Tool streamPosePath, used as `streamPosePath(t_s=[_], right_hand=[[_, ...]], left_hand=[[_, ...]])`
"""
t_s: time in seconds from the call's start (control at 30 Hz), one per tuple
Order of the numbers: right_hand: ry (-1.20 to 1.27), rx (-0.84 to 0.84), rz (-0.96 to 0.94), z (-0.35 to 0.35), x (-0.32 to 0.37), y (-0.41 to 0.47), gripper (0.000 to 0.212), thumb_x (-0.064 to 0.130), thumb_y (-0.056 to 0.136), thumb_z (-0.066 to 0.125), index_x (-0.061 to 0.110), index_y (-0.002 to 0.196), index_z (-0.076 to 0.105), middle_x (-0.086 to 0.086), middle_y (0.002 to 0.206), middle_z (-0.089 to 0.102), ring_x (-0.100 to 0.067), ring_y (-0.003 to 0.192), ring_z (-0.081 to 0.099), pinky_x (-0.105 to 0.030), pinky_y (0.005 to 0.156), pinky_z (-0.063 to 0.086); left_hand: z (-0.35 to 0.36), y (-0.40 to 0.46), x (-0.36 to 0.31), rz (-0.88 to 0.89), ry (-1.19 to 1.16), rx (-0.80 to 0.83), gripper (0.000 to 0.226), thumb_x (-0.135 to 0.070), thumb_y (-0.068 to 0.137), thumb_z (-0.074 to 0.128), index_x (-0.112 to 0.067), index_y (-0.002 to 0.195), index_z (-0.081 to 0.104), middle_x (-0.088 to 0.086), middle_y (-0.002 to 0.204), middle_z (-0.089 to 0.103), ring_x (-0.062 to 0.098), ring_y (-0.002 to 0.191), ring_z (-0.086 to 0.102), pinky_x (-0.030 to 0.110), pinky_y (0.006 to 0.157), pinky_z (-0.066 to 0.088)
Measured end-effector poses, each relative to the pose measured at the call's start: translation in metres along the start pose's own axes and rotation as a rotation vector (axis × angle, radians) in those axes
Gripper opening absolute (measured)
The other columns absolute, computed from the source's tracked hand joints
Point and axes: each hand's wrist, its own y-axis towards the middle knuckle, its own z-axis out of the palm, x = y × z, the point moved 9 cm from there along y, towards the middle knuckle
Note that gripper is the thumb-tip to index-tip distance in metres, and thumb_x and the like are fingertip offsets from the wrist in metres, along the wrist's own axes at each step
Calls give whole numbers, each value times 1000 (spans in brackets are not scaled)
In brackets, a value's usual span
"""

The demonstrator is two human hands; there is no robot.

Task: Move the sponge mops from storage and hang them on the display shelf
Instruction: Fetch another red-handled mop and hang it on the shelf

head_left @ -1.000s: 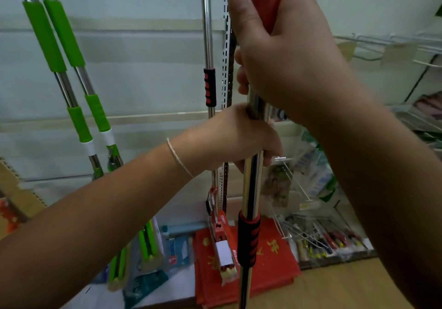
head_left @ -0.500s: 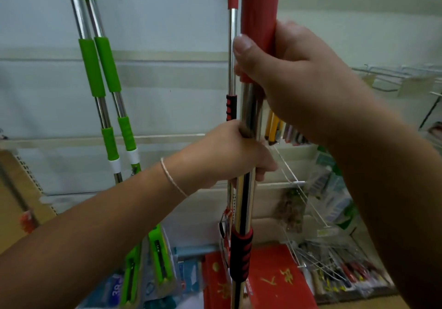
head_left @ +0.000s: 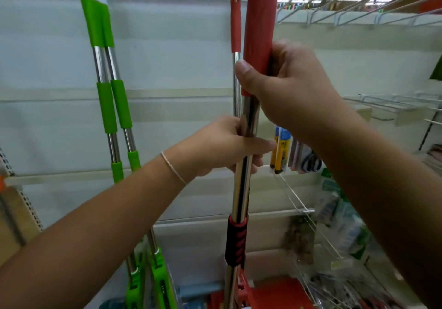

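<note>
I hold a red sponge mop upright in front of the white display shelf wall (head_left: 172,69). My right hand (head_left: 284,88) grips the lower end of its red handle sleeve (head_left: 259,28). Below that, my left hand (head_left: 227,146) grips the chrome pole (head_left: 240,196), above a black-and-red grip (head_left: 235,244). The mop's top end and head run out of frame. Just behind it a second red-handled mop (head_left: 235,23) hangs from a hook near the top. Two green-handled mops (head_left: 106,102) hang side by side to the left.
Bare wire hooks (head_left: 354,14) stick out of the shelf at upper right and more (head_left: 392,105) at mid right. Packaged cutters and scissors (head_left: 294,150) hang right of the pole. Small packaged goods and red items crowd the bottom right.
The view has tilted upward and the mop has risen: the hanging mops' tops and upper hooks now show. Both hands keep the same grip on the pole.
</note>
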Motion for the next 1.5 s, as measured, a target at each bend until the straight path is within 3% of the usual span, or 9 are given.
streamPosePath(t_s=[0.17,0.3,0.43,0.53,0.77,0.9,1.0,1.2,1.5], right_hand=[[7,-41,-37,-2,-1,20,29,33,96,62,11,114,62,-9,96,68,-18,87,69,-39,80,59],[22,-9,-43,-2,-12,43,30,38,97,60,11,110,63,-7,91,70,-15,81,70,-32,74,61],[45,30,-23,-6,-28,67,26,43,95,60,18,99,64,-6,89,72,-12,76,72,-22,65,59],[84,25,-4,-15,-38,86,23,44,93,63,22,88,64,-11,92,73,-17,79,72,-27,66,61],[222,43,32,-18,-60,124,21,37,90,70,22,78,61,-3,84,70,-3,64,65,-8,48,46],[245,55,-15,-13,-66,137,19,38,90,70,20,84,65,0,84,71,-7,71,69,-18,62,52],[228,33,-36,-14,-70,147,19,39,89,70,22,82,65,-2,85,72,-11,77,71,-25,69,57],[183,-78,-86,-24,-62,171,25,44,86,70,24,72,63,-7,85,74,-19,78,73,-43,80,61],[139,-107,-104,-26,-66,185,26,39,91,67,26,70,60,-11,91,73,-23,84,73,-47,82,61]], left_hand=[[-24,8,-17,260,-213,-91,28,-26,82,73,-1,96,68,9,80,74,29,74,74,36,72,60],[-32,23,-17,346,-251,-189,19,-17,87,69,0,95,64,12,76,68,30,67,69,33,66,58],[-36,46,-20,332,-215,-272,7,-9,91,65,-4,92,60,14,74,64,30,62,66,39,64,56],[-38,63,-28,286,-201,-291,7,-6,88,64,-5,91,59,14,74,65,32,62,67,40,64,57],[-49,95,-37,136,-80,-339,19,11,78,69,-1,89,58,14,75,62,23,60,70,23,54,55],[-55,106,-34,139,-115,-356,15,-6,86,71,0,94,60,11,73,68,27,62,72,25,54,56],[-60,115,-37,120,-86,-325,34,-26,92,65,4,107,58,10,75,71,30,67,73,28,55,57],[-76,134,-55,148,-88,-319,27,-21,94,63,1,109,59,17,80,71,31,66,73,29,55,56],[-82,157,-57,174,-64,-292,17,-21,93,64,-5,99,61,16,79,71,32,66,73,33,59,60]])
